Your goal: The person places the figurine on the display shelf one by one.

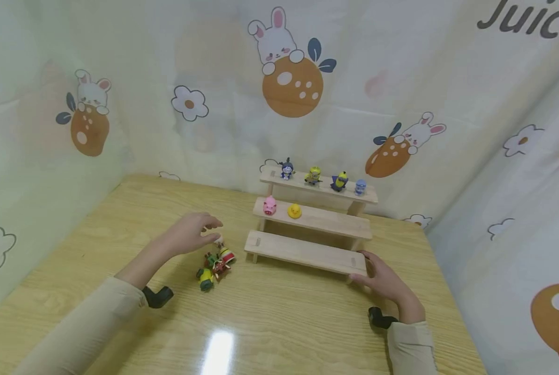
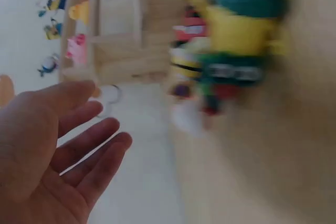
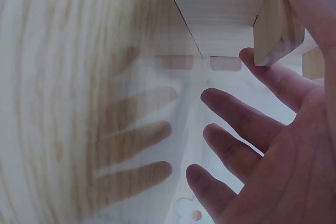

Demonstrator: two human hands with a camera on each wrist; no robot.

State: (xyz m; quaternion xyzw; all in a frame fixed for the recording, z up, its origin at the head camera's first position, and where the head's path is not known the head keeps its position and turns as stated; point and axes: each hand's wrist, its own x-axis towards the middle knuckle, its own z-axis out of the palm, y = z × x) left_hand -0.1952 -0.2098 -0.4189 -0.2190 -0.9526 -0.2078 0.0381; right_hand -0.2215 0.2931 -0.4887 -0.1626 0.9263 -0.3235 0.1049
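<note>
My left hand [image 1: 191, 233] hovers over a small cluster of toy figures, its fingers loosely bent and nothing between them. The cluster holds a yellow and green figure [image 1: 205, 279], a brown and red figure [image 1: 220, 267] and a striped red and white figure [image 1: 227, 254]. In the left wrist view the yellow and green figure [image 2: 239, 32] is blurred. My right hand [image 1: 386, 277] grips the right end of the lowest step of a three-tier wooden display stand [image 1: 305, 251], thumb in front and index finger behind. Its other fingers [image 3: 236, 114] spread beside the stand.
On the top step stand several small figures, among them a yellow one in a dark cape [image 1: 339, 181]. The middle step carries a pink pig [image 1: 269, 205] and a yellow duck [image 1: 294, 210] at its left. A printed curtain [image 1: 223, 146] hangs behind the wooden table [image 1: 279, 323].
</note>
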